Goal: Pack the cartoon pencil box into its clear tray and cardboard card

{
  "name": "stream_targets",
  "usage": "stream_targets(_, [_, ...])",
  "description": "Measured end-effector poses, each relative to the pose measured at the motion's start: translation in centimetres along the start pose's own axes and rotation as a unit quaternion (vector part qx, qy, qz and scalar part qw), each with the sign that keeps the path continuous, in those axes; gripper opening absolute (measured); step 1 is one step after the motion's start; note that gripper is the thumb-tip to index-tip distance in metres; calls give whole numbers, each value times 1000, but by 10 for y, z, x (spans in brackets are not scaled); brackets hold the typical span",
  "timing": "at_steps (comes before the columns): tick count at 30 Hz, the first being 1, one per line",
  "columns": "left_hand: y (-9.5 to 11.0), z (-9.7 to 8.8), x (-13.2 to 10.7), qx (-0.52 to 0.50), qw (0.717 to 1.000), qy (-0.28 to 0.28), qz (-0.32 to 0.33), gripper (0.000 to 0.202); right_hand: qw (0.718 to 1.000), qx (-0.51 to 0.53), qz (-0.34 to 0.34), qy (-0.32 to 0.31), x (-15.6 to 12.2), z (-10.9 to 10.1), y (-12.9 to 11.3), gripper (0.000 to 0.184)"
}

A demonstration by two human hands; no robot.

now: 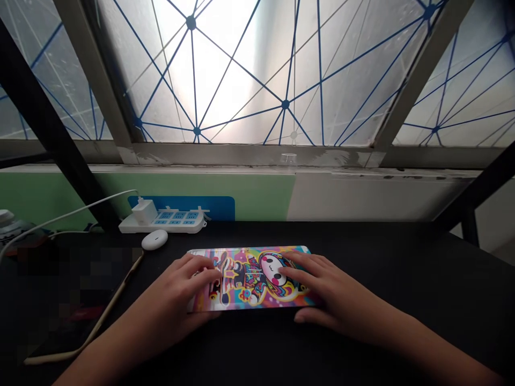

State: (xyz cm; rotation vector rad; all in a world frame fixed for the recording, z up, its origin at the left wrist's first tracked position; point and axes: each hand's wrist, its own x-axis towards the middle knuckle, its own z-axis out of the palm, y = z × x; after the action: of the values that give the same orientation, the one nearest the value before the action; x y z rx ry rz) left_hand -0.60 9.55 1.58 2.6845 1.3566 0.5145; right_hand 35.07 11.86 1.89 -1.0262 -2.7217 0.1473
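Observation:
A flat rectangular case (249, 279) with a bright cartoon figure printed on top lies lengthwise on the black table in front of me. Its exact kind cannot be made out. My left hand (189, 287) holds the left end, fingers bent over the printed top and thumb along the near edge. On the right end is my right hand (316, 284), its fingers over the top and its thumb low by the near edge. Both hands cover parts of the case's ends.
Behind the case, a white power strip (181, 221) with a plugged-in white charger (145, 211) stands against the wall. A round white device (154, 239) lies before it. A tan cord-like strip (107, 311) runs along the left. Dark frame bars (52, 118) slant beside the window.

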Motion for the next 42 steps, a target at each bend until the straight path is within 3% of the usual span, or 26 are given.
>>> stream_targets(4, [-7,6,-1,-5,999,-8,-47,73,998,27,22,-51,1,-2,2,81])
stream_targets(9, [-14,11,0,-8,992,-54,-115,80,992,67,46,-96,0,-12,1,82])
stream_targets(15, [-9,10,2,-16,990,-66,-127,84,982,74,85,-154,-7,-32,2,82])
stream_targets(19, [-9,9,2,-18,989,-71,-130,86,982,57,119,-136,-13,-44,6,75])
stream_targets(22, [-8,9,2,-23,987,-82,-135,88,987,30,118,-105,-10,-41,2,71])
stream_targets(28, [2,10,7,-26,987,-71,-139,88,992,-5,84,-98,14,-3,-22,113])
stream_targets(31, [5,10,11,-14,987,-67,-146,89,991,-24,88,-100,22,7,-25,109])
stream_targets(37, [-2,12,11,-5,988,-64,-140,87,988,-8,108,-113,3,-19,-7,106])
stream_targets(42, [-6,11,10,9,991,-60,-123,83,987,-83,127,-44,-10,-30,1,83])
